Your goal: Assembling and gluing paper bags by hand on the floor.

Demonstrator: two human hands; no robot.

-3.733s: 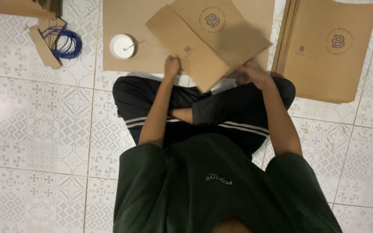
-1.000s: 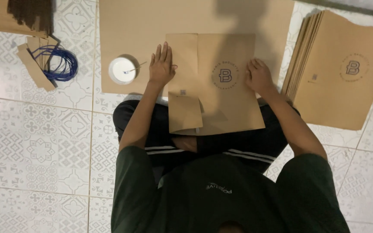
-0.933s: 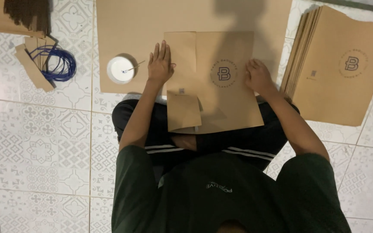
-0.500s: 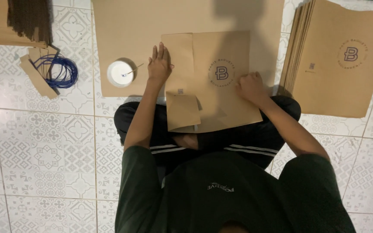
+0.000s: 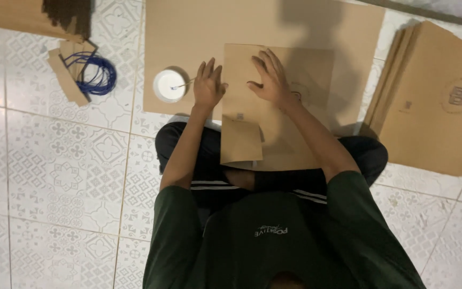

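Head view: a seated person's left hand (image 5: 208,85) and right hand (image 5: 270,80), fingers spread and gripping nothing, press a flat brown paper bag (image 5: 274,112) lying across the lap and cardboard sheet (image 5: 199,32).

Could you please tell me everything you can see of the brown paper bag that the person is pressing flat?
The brown paper bag is a flat, kraft-coloured piece lying on a large brown sheet and reaching over the person's crossed legs. A round printed mark shows near its right side, partly hidden. At its lower left a smaller flap is folded over. The left hand rests on its left edge, and the right hand presses its upper middle with spread fingers.
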